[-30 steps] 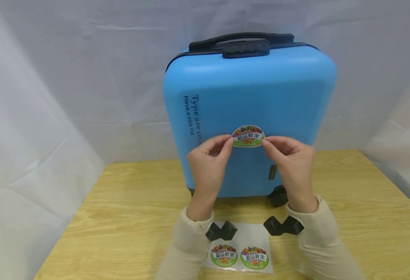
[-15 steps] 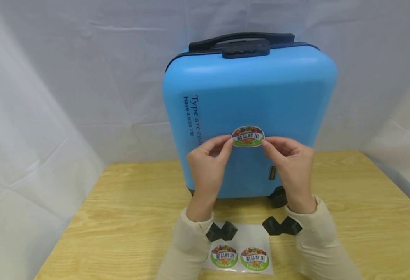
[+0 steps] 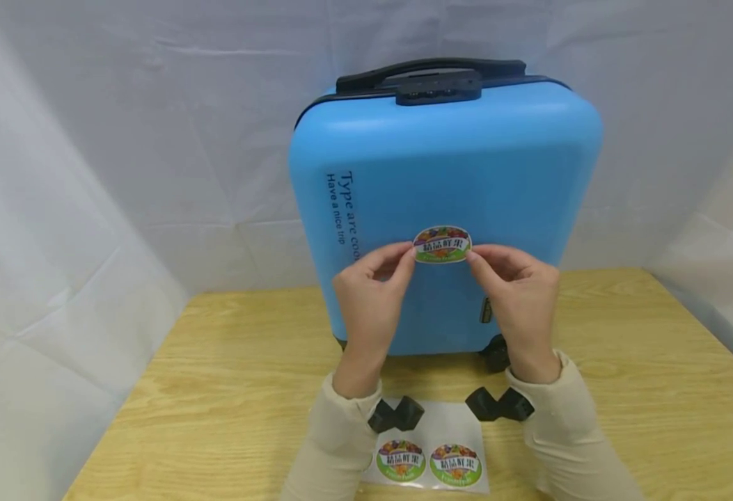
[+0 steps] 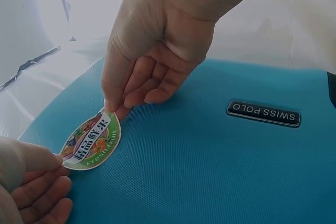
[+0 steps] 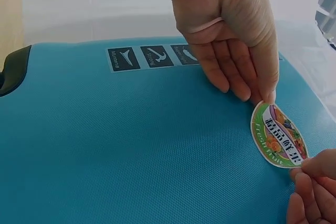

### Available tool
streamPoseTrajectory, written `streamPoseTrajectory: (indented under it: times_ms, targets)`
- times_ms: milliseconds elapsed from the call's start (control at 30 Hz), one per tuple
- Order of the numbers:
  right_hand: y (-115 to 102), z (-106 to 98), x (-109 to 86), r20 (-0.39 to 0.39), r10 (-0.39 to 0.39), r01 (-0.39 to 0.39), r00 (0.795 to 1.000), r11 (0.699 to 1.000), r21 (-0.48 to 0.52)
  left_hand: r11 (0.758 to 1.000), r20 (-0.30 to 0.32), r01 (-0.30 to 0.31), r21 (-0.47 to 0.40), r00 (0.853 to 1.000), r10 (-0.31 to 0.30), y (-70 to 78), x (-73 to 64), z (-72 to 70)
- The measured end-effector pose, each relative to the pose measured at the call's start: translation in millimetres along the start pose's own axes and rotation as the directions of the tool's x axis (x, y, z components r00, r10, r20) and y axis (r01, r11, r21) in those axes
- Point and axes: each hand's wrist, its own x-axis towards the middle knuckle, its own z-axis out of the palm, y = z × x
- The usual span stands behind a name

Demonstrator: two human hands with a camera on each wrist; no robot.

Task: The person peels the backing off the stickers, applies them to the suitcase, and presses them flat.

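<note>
The oval sticker [image 3: 443,245] is stretched between left hand [image 3: 371,296] and right hand [image 3: 525,299], both hands pinching its opposite ends.

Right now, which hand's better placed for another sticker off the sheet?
Left, probably: in the head view the left sleeve overlaps the sheet; the right sleeve lies clear. But the left hand and right hand both pinch one sticker, so left would need to let go first.
</note>
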Motion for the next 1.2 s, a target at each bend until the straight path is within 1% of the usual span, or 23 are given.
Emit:
streamPoseTrajectory:
  times_ms: [167,433,533,700,967,1200]
  targets:
    - [1,1,-0.4,-0.009,-0.006,0.006,1.000,1.000,-0.008,1.000,0.001,-0.017,0.003,1.000,0.017,0.0,0.4,0.5]
    - [4,2,-1.2,-0.014,-0.022,0.022,1.000,1.000,-0.022,0.998,-0.001,-0.042,0.053,0.999,0.042,0.8,0.8,0.8]
    - [4,2,-0.7,-0.017,-0.028,0.028,0.999,0.999,-0.036,0.994,0.004,-0.052,0.100,0.999,0.052,1.5,1.5,1.2]
    - [2,1,0.4,-0.022,-0.026,0.025,0.999,0.998,-0.054,0.979,0.016,-0.065,0.195,0.998,0.064,4.1,3.5,1.5]
    - [2,0,3.3,-0.007,-0.022,0.022,1.000,0.996,-0.092,0.955,0.019,-0.046,0.294,0.999,0.042,9.6,6.7,1.7]
    - [1,-1,7.1,-0.001,0.022,-0.022,1.000,0.994,-0.107,0.936,0.025,-0.014,0.351,1.000,0.005,11.2,8.3,2.2]
